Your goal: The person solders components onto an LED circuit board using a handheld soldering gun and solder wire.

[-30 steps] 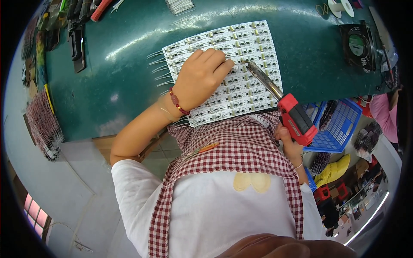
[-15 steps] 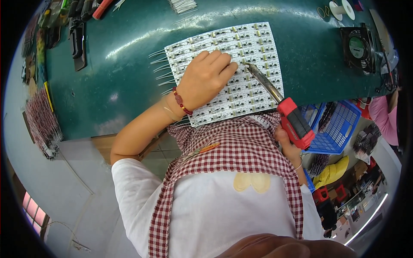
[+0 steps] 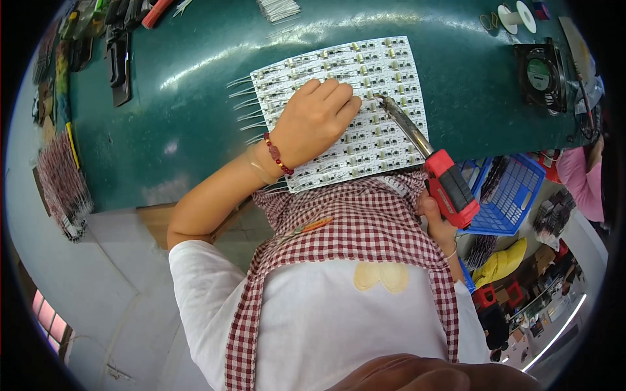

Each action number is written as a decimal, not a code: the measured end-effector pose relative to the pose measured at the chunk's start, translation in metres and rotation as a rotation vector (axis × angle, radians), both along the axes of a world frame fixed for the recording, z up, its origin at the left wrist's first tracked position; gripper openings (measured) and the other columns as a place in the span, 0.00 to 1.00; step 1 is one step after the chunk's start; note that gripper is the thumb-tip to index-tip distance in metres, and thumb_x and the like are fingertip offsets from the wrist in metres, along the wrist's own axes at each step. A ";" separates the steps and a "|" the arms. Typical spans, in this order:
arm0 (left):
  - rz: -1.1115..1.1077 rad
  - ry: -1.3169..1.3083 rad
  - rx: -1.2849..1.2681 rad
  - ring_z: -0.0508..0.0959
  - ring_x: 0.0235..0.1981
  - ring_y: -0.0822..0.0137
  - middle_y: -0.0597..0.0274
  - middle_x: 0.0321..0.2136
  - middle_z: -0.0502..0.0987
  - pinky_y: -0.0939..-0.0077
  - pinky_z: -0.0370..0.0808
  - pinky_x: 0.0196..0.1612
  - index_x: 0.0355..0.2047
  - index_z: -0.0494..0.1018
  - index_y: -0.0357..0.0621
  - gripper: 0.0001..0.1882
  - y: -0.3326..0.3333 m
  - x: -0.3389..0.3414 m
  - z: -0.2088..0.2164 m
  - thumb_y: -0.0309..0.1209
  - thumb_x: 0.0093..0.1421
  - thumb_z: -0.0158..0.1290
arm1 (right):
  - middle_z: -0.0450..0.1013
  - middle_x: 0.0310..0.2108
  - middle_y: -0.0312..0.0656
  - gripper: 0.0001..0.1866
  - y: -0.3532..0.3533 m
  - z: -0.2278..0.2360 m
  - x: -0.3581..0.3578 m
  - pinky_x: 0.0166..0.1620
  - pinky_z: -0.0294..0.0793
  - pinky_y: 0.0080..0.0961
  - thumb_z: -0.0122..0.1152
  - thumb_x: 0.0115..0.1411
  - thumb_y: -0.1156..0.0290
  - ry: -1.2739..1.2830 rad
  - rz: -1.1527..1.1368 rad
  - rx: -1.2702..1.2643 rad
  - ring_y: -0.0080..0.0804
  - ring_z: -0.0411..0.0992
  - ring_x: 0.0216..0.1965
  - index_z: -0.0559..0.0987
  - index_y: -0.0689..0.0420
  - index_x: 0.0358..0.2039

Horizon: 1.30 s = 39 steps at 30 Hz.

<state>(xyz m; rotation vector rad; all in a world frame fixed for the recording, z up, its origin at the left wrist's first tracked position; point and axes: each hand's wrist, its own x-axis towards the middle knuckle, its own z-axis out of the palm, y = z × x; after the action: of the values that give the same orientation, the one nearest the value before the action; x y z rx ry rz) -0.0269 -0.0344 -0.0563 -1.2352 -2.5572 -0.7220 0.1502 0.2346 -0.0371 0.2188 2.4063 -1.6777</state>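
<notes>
A white panel of circuit boards, lined with rows of small dark and yellowish parts, lies at the table's near edge. Thin pale wires stick out past its left side. My left hand rests over the panel's middle, fingers curled closed; what they pinch, if anything, is hidden beneath them. From below right, my right hand grips a red and black soldering iron, partly covered by its handle. The iron's metal tip points at the panel, just right of my left fingertips; whether it touches is too small to tell.
On the green table lie a bundle of white wires, a white spool, a black fan and a dark-handled tool. Blue baskets stand below at right. Another person's pink sleeve shows at far right.
The soldering iron and my right hand have shifted slightly to the right, the tip staying beside my left fingers. My left hand has hardly moved.
</notes>
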 end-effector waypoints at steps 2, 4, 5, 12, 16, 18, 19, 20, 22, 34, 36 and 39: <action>-0.022 -0.042 -0.013 0.72 0.33 0.62 0.61 0.28 0.69 0.70 0.69 0.35 0.36 0.76 0.41 0.13 -0.002 0.001 0.002 0.25 0.48 0.53 | 0.72 0.24 0.39 0.13 -0.011 0.013 0.001 0.31 0.69 0.22 0.56 0.65 0.67 -0.038 -0.076 -0.050 0.26 0.70 0.26 0.73 0.61 0.25; -0.015 -0.038 -0.024 0.73 0.33 0.62 0.60 0.29 0.69 0.69 0.69 0.36 0.37 0.76 0.41 0.13 -0.009 0.002 0.002 0.26 0.49 0.52 | 0.73 0.36 0.35 0.10 -0.003 -0.003 0.012 0.42 0.72 0.24 0.60 0.64 0.71 -0.074 -0.037 -0.220 0.24 0.71 0.37 0.76 0.60 0.44; -0.010 -0.012 -0.026 0.73 0.34 0.61 0.60 0.30 0.70 0.69 0.68 0.37 0.38 0.76 0.40 0.13 -0.012 0.005 -0.002 0.27 0.50 0.52 | 0.73 0.37 0.36 0.10 -0.017 0.000 0.005 0.41 0.73 0.25 0.60 0.63 0.71 -0.136 -0.168 -0.227 0.24 0.71 0.36 0.75 0.61 0.43; 0.010 0.006 -0.099 0.71 0.30 0.63 0.61 0.26 0.68 0.69 0.65 0.33 0.37 0.76 0.41 0.12 -0.021 0.007 -0.004 0.26 0.51 0.51 | 0.68 0.21 0.38 0.21 -0.044 -0.024 -0.036 0.48 0.76 0.37 0.51 0.68 0.62 0.088 -0.240 -0.629 0.26 0.72 0.30 0.65 0.64 0.55; 0.016 0.054 -0.100 0.70 0.29 0.64 0.62 0.26 0.67 0.70 0.64 0.32 0.37 0.75 0.42 0.12 -0.018 0.004 -0.003 0.24 0.51 0.52 | 0.68 0.19 0.37 0.14 -0.045 -0.021 -0.046 0.58 0.70 0.41 0.49 0.69 0.63 0.037 -0.319 -0.647 0.26 0.70 0.28 0.68 0.63 0.43; 0.031 0.066 -0.103 0.70 0.29 0.65 0.63 0.26 0.67 0.70 0.64 0.32 0.37 0.75 0.42 0.12 -0.016 0.005 -0.004 0.24 0.51 0.52 | 0.66 0.17 0.36 0.13 -0.044 -0.015 -0.051 0.63 0.66 0.43 0.48 0.69 0.65 0.039 -0.367 -0.681 0.22 0.67 0.22 0.71 0.62 0.33; 0.045 0.069 -0.103 0.70 0.29 0.65 0.63 0.26 0.67 0.70 0.64 0.32 0.37 0.75 0.43 0.12 -0.016 0.006 -0.004 0.24 0.51 0.52 | 0.66 0.17 0.36 0.13 -0.043 -0.015 -0.053 0.63 0.66 0.43 0.48 0.69 0.65 0.041 -0.362 -0.684 0.22 0.67 0.22 0.71 0.62 0.33; 0.050 0.073 -0.104 0.70 0.29 0.65 0.63 0.26 0.67 0.70 0.64 0.32 0.37 0.75 0.43 0.12 -0.016 0.007 -0.004 0.24 0.51 0.52 | 0.66 0.17 0.36 0.13 -0.042 -0.017 -0.054 0.63 0.66 0.43 0.48 0.68 0.65 0.061 -0.339 -0.683 0.22 0.67 0.22 0.70 0.63 0.34; 0.054 0.076 -0.102 0.71 0.30 0.65 0.63 0.26 0.67 0.70 0.64 0.33 0.37 0.75 0.43 0.12 -0.016 0.007 -0.004 0.24 0.50 0.52 | 0.66 0.17 0.36 0.13 -0.041 -0.017 -0.055 0.63 0.66 0.43 0.49 0.68 0.65 0.085 -0.315 -0.686 0.21 0.67 0.22 0.70 0.63 0.34; 0.117 0.083 -0.088 0.71 0.30 0.63 0.62 0.27 0.70 0.69 0.67 0.33 0.36 0.75 0.42 0.12 -0.019 0.013 0.002 0.24 0.49 0.52 | 0.69 0.20 0.39 0.16 -0.046 -0.025 -0.053 0.53 0.73 0.35 0.51 0.68 0.65 0.059 -0.376 -0.783 0.31 0.76 0.33 0.68 0.63 0.49; 0.144 0.088 -0.086 0.71 0.31 0.62 0.61 0.29 0.72 0.70 0.68 0.32 0.36 0.76 0.41 0.13 -0.019 0.020 0.010 0.24 0.48 0.53 | 0.69 0.20 0.38 0.16 -0.044 -0.029 -0.049 0.54 0.74 0.43 0.51 0.68 0.64 0.157 -0.345 -0.784 0.28 0.73 0.25 0.69 0.63 0.48; 0.154 0.123 -0.052 0.72 0.32 0.61 0.61 0.30 0.73 0.69 0.69 0.33 0.35 0.76 0.41 0.12 -0.017 0.028 0.014 0.25 0.47 0.53 | 0.68 0.20 0.37 0.18 -0.040 -0.018 -0.055 0.53 0.74 0.47 0.52 0.67 0.63 0.119 -0.337 -0.783 0.26 0.71 0.21 0.68 0.64 0.49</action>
<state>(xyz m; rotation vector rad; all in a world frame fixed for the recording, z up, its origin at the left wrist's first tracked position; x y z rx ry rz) 0.0008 -0.0517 -0.0422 -1.0479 -2.5489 -0.5336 0.0953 0.1946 -0.0549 0.4127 1.6494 -2.6917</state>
